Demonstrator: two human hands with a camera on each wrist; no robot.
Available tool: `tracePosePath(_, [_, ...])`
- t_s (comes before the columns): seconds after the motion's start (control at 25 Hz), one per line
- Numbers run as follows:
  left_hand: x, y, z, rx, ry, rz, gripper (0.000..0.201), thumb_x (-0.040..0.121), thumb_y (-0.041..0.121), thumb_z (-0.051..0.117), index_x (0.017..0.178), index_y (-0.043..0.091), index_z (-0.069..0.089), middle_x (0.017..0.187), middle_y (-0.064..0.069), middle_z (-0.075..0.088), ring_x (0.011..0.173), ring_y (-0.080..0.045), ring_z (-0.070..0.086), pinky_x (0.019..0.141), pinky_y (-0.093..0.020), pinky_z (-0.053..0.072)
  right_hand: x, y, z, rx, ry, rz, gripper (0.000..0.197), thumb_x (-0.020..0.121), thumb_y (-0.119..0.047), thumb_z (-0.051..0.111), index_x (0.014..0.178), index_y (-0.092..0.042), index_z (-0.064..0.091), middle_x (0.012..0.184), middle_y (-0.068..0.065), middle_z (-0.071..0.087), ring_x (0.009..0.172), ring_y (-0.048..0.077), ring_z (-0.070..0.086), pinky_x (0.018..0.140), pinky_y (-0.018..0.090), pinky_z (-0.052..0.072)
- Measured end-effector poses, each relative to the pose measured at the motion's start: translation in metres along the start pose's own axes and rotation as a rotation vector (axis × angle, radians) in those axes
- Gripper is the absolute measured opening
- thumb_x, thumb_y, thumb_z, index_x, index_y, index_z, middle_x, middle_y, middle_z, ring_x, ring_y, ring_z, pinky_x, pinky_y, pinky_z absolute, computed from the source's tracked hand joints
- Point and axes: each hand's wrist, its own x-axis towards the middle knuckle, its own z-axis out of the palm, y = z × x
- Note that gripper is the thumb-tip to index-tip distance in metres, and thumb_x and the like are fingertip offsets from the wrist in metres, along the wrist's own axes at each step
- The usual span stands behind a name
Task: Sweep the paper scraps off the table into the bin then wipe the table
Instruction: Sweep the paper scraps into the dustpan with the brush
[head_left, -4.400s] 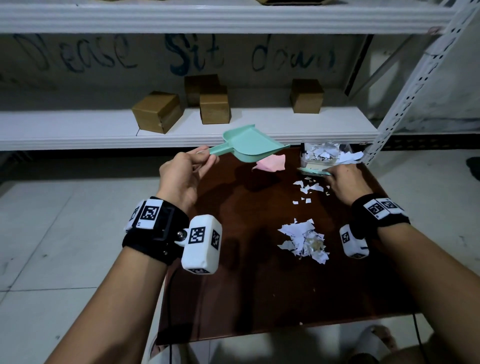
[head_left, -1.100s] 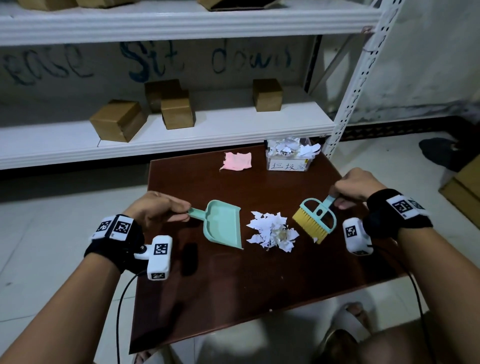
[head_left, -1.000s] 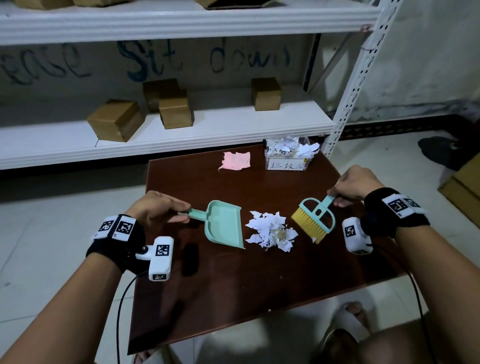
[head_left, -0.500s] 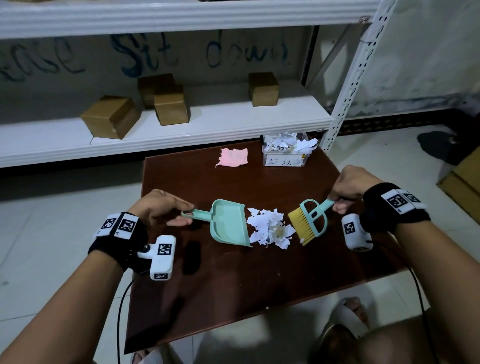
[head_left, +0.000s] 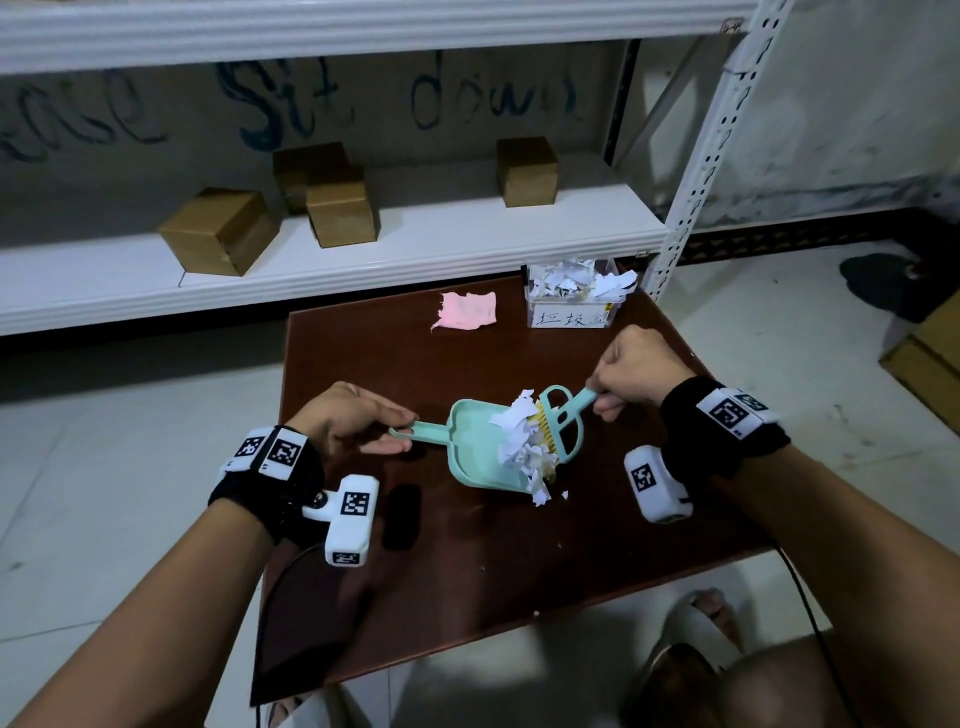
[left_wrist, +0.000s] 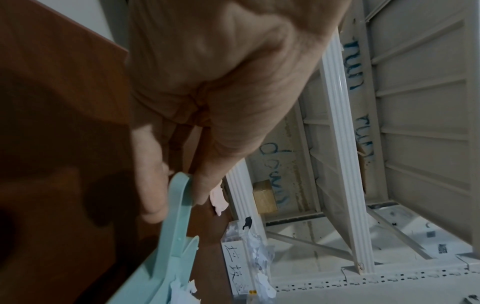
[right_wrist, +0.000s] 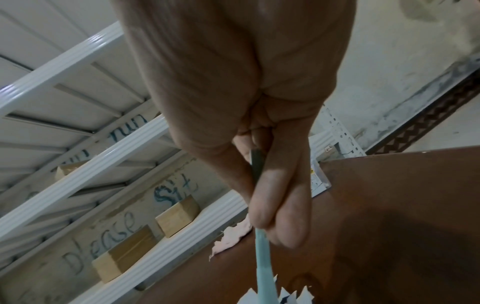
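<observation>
1. Paper scraps (head_left: 522, 447) – most of the pile sits on the mouth of the teal dustpan (head_left: 475, 447), bunched against the yellow bristles of the brush (head_left: 558, 426). A few bits hang over the pan's near lip, and a couple of loose flecks lie on the worktop (head_left: 467, 571) just beside that lip.
2. Left hand (head_left: 353, 421): thumb and fingers pinch the dustpan's handle, as the left wrist view confirms; the handle points toward this hand, with the pan mouth facing the brush.
3. Right hand (head_left: 634, 374): fingers curled tight round the brush handle, with the brush head pressed into the scraps at the pan's mouth.
4. Bin (head_left: 574, 301) – a clear box with a handwritten label, already holding scraps, stands at the worktop's far edge, beyond the dustpan and nearer the right hand.
5. Pink cloth (head_left: 465, 310) lies just beside the bin, on its left-hand side, untouched.
6. Judgement: the sweep is nearly done. The next move turns on carrying the loaded pan away from the body to the bin, kept level so that the overhanging scraps do not slip off. Wiping is not yet begun.
</observation>
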Motion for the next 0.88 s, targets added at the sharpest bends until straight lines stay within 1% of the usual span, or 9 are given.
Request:
tracePosePath(0.16, [0.005,-0.006,0.007,-0.017,-0.023,-0.005,0.012,0.083,-0.011,0.07,0.094,-0.015,0.072,0.09,-0.036,0.07,0.062,-0.033,0.073,0.054,-0.031,0.062,-0.005,-0.009,0.006,-0.028,0.043,-0.086,0.011,0.085,0.003,0.069,0.077,0.005,0.076,0.062,0.017,0.074,0.06,0.028,0.077,0.068,0.041,0.067])
tracePosePath(0.32, [0.011,-0.015,0.011,-0.062,-0.032,-0.011,0.013,0.085,-0.014,0.065,0.097,-0.016,0.07,0.086,-0.035,0.069,0.062,-0.033,0.073,0.049,-0.027,0.059,-0.009,-0.023,0.008,-0.029,0.05,-0.144,0.012,0.084,0.004,0.068,0.075,0.004,0.076,0.06,0.016,0.073,0.058,0.028,0.077,0.068,0.043,0.067])
tracePosePath(0.4, [0.015,-0.02,0.013,-0.076,-0.037,-0.029,0.012,0.087,-0.016,0.061,0.094,-0.016,0.071,0.084,-0.033,0.07,0.063,-0.034,0.072,0.047,-0.025,0.058,-0.01,-0.028,0.009,-0.071,0.054,-0.175,0.015,0.084,0.003,0.066,0.074,0.004,0.076,0.058,0.015,0.073,0.056,0.027,0.076,0.066,0.041,0.067])
tracePosePath(0.48, [0.019,-0.027,0.013,-0.114,-0.049,-0.062,0.016,0.09,-0.017,0.058,0.085,-0.014,0.073,0.083,-0.03,0.07,0.069,-0.034,0.07,0.051,-0.027,0.06,-0.013,-0.031,0.008,-0.143,0.078,-0.239,0.019,0.083,0.001,0.063,0.07,0.001,0.077,0.054,0.012,0.071,0.052,0.027,0.075,0.062,0.04,0.067])
tracePosePath(0.56, [0.023,-0.032,0.012,-0.151,-0.065,-0.101,0.02,0.092,-0.015,0.055,0.085,-0.014,0.074,0.083,-0.027,0.07,0.07,-0.032,0.07,0.056,-0.029,0.062,-0.015,-0.032,0.004,-0.233,0.129,-0.32,0.019,0.078,-0.002,0.063,0.067,-0.007,0.078,0.049,0.006,0.068,0.054,0.028,0.073,0.063,0.04,0.067])
tracePosePath(0.64, [0.025,-0.036,0.011,-0.178,-0.066,-0.122,0.017,0.093,-0.014,0.054,0.097,-0.013,0.071,0.084,-0.025,0.071,0.067,-0.03,0.074,0.057,-0.029,0.062,-0.017,-0.032,-0.005,-0.324,0.207,-0.391,0.017,0.075,-0.008,0.065,0.072,-0.014,0.081,0.056,0.0,0.067,0.067,0.026,0.073,0.075,0.038,0.065])
tracePosePath(0.76, [0.029,-0.039,0.008,-0.211,-0.055,-0.129,0.018,0.093,-0.012,0.055,0.106,-0.012,0.068,0.09,-0.026,0.07,0.067,-0.029,0.075,0.056,-0.028,0.061,-0.016,-0.03,-0.017,-0.361,0.316,-0.483,0.014,0.081,-0.016,0.071,0.086,-0.017,0.084,0.083,0.006,0.078,0.084,0.028,0.073,0.084,0.036,0.061])
tracePosePath(0.8, [0.029,-0.039,0.007,-0.217,-0.056,-0.128,0.018,0.093,-0.011,0.055,0.106,-0.012,0.068,0.092,-0.026,0.07,0.068,-0.029,0.075,0.056,-0.027,0.061,-0.016,-0.029,-0.021,-0.345,0.355,-0.501,0.013,0.082,-0.017,0.072,0.087,-0.016,0.085,0.085,0.006,0.079,0.084,0.028,0.072,0.083,0.033,0.06])
tracePosePath(0.88, [0.027,-0.038,0.006,-0.229,-0.058,-0.126,0.018,0.093,-0.011,0.055,0.105,-0.011,0.069,0.093,-0.026,0.071,0.069,-0.029,0.075,0.056,-0.027,0.061,-0.012,-0.025,-0.027,-0.296,0.426,-0.509,0.012,0.083,-0.015,0.074,0.086,-0.013,0.085,0.078,0.004,0.076,0.077,0.027,0.069,0.079,0.029,0.056])
